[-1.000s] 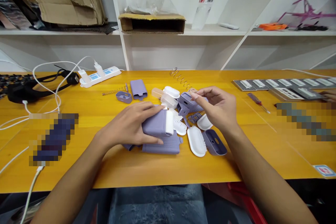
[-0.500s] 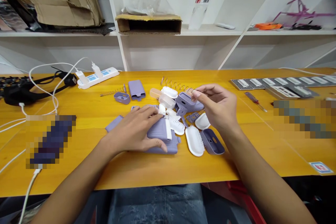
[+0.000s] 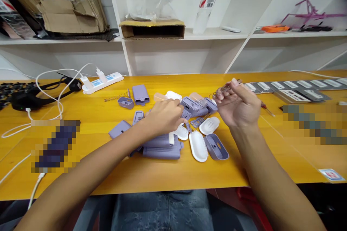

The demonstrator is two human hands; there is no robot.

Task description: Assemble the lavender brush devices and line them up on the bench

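I am holding the right hand (image 3: 238, 105) raised beyond the right edge of the parts (image 3: 187, 114), palm toward me, with the spring (image 3: 223, 89) bunched between thumb and fingers; the grip is nearly closed, pinching at the tips around the coils. I am probably holding it this high so that the coils are clearing the pieces underneath, since a loose spring is likely to be hooking on any edge it is brushing. Thin loops (image 3: 195, 105) are showing over the box (image 3: 202, 111), between the two hands, and I cannot tell whether they are belonging to that same spring. The left hand (image 3: 166, 114) is reaching in from the left, back upward, fingers bent and pointing toward the box; its fingertips are mostly hiding, so I cannot tell whether they are pinching something or merely resting there. The tray (image 3: 198, 147) and the cup (image 3: 217, 147) are lying hollow side up, side by side on the desk (image 3: 238, 173), presumably because they are sitting steadily that way. The case (image 3: 141, 95) and the far spring (image 3: 111, 99) are lying farther back, apart from the rest, perhaps so as not to be tangling with the coils in front
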